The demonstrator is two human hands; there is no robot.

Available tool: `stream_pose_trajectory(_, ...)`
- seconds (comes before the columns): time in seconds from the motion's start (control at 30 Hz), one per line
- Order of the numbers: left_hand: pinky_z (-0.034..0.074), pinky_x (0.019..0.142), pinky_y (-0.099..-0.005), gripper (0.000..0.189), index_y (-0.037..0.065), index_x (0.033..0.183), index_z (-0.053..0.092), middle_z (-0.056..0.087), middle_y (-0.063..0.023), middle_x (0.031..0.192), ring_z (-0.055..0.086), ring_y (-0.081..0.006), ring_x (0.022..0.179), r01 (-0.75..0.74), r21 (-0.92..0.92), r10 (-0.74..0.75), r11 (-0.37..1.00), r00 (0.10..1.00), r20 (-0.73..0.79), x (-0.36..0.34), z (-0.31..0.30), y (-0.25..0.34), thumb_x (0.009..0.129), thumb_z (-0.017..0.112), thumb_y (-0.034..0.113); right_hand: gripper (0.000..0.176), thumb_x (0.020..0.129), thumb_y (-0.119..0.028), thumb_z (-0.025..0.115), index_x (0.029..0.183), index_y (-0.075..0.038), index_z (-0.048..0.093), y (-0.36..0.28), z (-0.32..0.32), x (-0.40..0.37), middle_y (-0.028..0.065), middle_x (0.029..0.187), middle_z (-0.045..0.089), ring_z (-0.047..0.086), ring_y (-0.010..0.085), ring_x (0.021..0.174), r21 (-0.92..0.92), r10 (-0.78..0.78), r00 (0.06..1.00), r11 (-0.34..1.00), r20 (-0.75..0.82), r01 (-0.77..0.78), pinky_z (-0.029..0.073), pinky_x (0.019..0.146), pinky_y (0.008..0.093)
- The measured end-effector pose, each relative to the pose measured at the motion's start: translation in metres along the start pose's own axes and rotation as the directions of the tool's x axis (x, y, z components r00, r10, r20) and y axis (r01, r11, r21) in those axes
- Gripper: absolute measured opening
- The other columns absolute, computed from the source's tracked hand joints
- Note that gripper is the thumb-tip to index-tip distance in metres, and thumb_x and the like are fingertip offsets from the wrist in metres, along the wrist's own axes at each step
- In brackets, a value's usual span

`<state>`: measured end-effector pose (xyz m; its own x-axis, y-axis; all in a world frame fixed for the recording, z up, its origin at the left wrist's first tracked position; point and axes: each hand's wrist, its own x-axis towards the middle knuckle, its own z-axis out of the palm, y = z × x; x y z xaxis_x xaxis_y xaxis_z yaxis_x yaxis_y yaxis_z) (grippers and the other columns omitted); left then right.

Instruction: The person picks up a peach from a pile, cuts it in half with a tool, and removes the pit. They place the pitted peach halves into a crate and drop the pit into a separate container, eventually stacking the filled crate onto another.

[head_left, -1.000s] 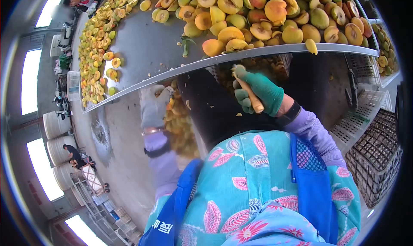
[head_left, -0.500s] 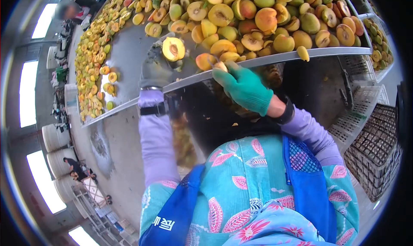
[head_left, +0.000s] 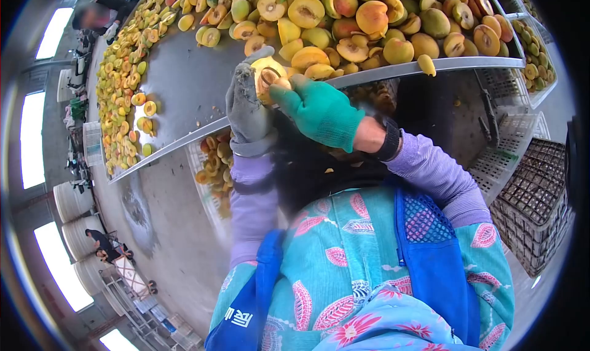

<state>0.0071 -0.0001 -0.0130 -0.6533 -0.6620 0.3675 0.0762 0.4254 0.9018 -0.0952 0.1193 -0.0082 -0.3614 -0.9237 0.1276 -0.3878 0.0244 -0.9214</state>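
Grey-gloved left hand (head_left: 249, 108) is curled snug round a yellow-orange halved stone fruit (head_left: 264, 73), cut face tipped toward the green-gloved right hand (head_left: 319, 108) right beside it, probably so those bunched fingertips can reach its middle, though I can't tell if they're gripping anything.

Grey concrete floor (head_left: 153, 228), bright windows (head_left: 31, 136) left, perhaps white barrels (head_left: 70, 200) beside them.

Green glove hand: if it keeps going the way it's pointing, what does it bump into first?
Most likely the halved peach. The right hand points up and left, its fingertips apparently already at the cut face. The left hand, in a grey glove, cups that peach just behind.
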Motion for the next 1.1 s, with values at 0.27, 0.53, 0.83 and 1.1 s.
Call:
stream_pose_trajectory(0.27,0.053,0.081,-0.033,0.039,-0.003,0.114,0.058,0.064,-0.0163,0.105,0.065,-0.0217,0.088,0.048,-0.009,-0.049,0.999,0.991,-0.121,-0.009,0.016,0.002,0.101,0.039,0.028,0.046,0.1,-0.042,0.042,0.106,0.003,0.052,-0.015,-0.006,-0.009,0.0255,0.081,0.063,0.062,0.043,0.076,0.142,0.182,0.978,0.97,0.103,-0.196,0.048,0.062,0.0471)
stream_pose_trajectory(0.53,0.056,0.07,-0.0325,0.032,-0.002,0.11,0.062,0.066,-0.0138,0.085,0.066,-0.022,0.081,0.062,-0.396,-0.186,0.916,0.941,-0.283,-0.006,0.04,0.007,0.097,0.047,0.024,0.04,0.098,-0.04,0.049,0.101,-0.001,0.058,0.01,0.02,-0.012,0.0159,0.075,0.063,0.061,0.0317,0.064,0.21,0.162,0.985,0.967,-0.066,-0.145,0.047,0.058,0.0401)
stream_pose_trajectory(0.83,0.055,0.064,-0.0317,0.039,-0.003,0.103,0.063,0.065,-0.0136,0.085,0.064,-0.0217,0.069,0.593,-0.267,-0.455,0.759,0.778,0.434,0.032,0.024,0.032,0.096,0.051,0.033,0.036,0.099,-0.047,0.045,0.088,-0.014,0.053,-0.012,-0.001,-0.022,-0.0068,0.057,0.042,0.039,0.0072,0.042,0.81,0.069,0.813,-0.166,0.578,-0.562,0.03,0.039,0.0233)
stream_pose_trajectory(1.1,0.056,0.059,-0.0347,0.051,-0.002,0.106,0.061,0.063,-0.0141,0.084,0.066,-0.0256,0.071,0.492,-0.541,-0.541,0.682,0.837,0.08,-0.007,0.032,0.023,0.094,0.054,0.048,0.039,0.099,-0.048,0.045,0.087,-0.012,0.054,-0.018,-0.011,-0.029,-0.0057,0.057,0.046,0.045,0.0084,0.044,0.749,0.171,0.758,0.127,0.629,-0.65,0.035,0.04,0.023)
